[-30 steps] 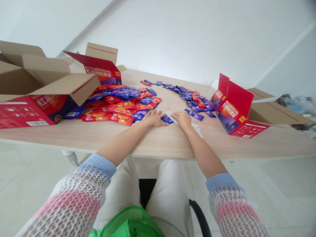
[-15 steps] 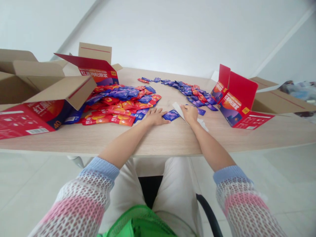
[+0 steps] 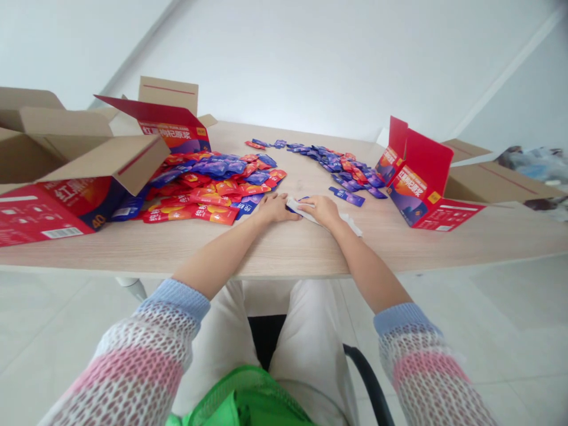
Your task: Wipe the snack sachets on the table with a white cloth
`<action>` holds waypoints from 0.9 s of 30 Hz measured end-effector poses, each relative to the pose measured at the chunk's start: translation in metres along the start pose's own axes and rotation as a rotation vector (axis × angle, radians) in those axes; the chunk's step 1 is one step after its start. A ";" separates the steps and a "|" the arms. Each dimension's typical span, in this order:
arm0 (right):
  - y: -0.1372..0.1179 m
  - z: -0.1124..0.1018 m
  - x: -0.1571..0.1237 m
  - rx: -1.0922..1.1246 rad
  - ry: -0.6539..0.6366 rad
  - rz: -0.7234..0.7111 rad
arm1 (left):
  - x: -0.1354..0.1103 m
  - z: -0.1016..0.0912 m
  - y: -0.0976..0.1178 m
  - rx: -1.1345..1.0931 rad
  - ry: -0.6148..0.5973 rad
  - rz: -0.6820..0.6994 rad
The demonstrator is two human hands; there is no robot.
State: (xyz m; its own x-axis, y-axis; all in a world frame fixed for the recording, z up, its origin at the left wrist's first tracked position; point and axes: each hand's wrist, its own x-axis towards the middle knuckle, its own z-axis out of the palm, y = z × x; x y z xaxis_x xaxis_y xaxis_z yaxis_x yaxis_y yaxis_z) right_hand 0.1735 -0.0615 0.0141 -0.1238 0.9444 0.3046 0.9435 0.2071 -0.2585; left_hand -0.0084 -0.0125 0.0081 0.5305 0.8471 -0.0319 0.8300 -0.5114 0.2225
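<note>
A small blue sachet (image 3: 290, 209) lies flat on the table between my two hands, mostly covered. My left hand (image 3: 277, 208) holds it down at its left end, thumb towards me and fingers on the far side. Bunched in my right hand (image 3: 323, 210) is a white tissue (image 3: 352, 225), pressed over the sachet, with its loose end trailing out to the right. Left of my left hand spreads a large pile of red and blue sachets (image 3: 213, 195). Beyond my right hand is another pile of mostly blue sachets (image 3: 332, 163), with one blue sachet (image 3: 347, 196) nearest.
Two open red cartons stand at the left, a near carton (image 3: 66, 207) and a far carton (image 3: 175, 131). A third open carton (image 3: 412, 186) stands at the right. The wooden table's (image 3: 284, 254) front edge runs just before my lap. Clear plastic bags (image 3: 535, 163) show far right.
My right hand has moved left with the tissue, which now covers most of the blue sachet. My left hand stays at the sachet's left end, its fingers drawn in. The view has shifted slightly.
</note>
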 end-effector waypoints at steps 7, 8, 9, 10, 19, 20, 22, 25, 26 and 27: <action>0.028 -0.002 0.007 -0.118 0.071 0.338 | 0.001 0.001 -0.001 -0.036 0.020 -0.002; 0.032 -0.003 0.008 -0.123 0.075 0.367 | 0.000 0.000 -0.001 -0.036 0.022 -0.002; 0.036 -0.003 0.008 -0.123 0.081 0.396 | -0.001 0.000 -0.001 -0.033 0.024 -0.001; 0.040 -0.003 0.009 -0.117 0.087 0.423 | -0.002 0.000 -0.001 -0.029 0.025 0.002; 0.033 -0.008 -0.001 0.157 0.289 0.203 | -0.005 0.000 -0.003 0.019 -0.035 0.043; 0.027 -0.007 -0.002 0.182 0.285 0.137 | -0.006 -0.001 -0.003 0.021 -0.041 0.045; 0.014 -0.004 -0.003 0.203 0.241 0.006 | -0.007 -0.002 -0.002 0.023 -0.043 0.043; 0.001 0.000 -0.003 0.156 0.082 -0.155 | -0.008 -0.003 -0.001 0.032 -0.053 0.035; -0.001 0.001 -0.003 0.126 0.029 -0.172 | -0.009 -0.004 -0.001 0.037 -0.059 0.037; -0.001 0.002 -0.002 0.094 -0.008 -0.158 | -0.009 -0.004 -0.001 0.042 -0.065 0.038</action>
State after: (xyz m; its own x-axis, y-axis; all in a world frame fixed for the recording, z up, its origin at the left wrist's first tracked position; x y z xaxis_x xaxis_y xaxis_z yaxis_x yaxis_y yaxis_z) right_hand 0.1723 -0.0630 0.0122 -0.2712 0.9001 0.3411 0.8791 0.3759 -0.2930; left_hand -0.0141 -0.0188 0.0121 0.5710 0.8162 -0.0880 0.8146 -0.5502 0.1835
